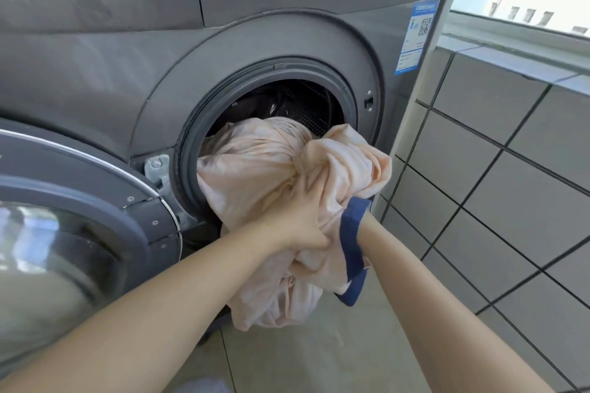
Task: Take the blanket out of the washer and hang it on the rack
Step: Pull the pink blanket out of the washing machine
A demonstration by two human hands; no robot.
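My left hand [295,223] bunches the blanket [255,175] before the washer [287,41]; right hand's grip I can't tell. I'd pull steadily, clearing the seal.

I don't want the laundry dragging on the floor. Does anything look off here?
Nothing is damaged or spilled. The blanket is bunched and half out of the washer, its lower end hanging low near the floor tiles. The left hand grips it; the right hand is hidden behind the cloth.
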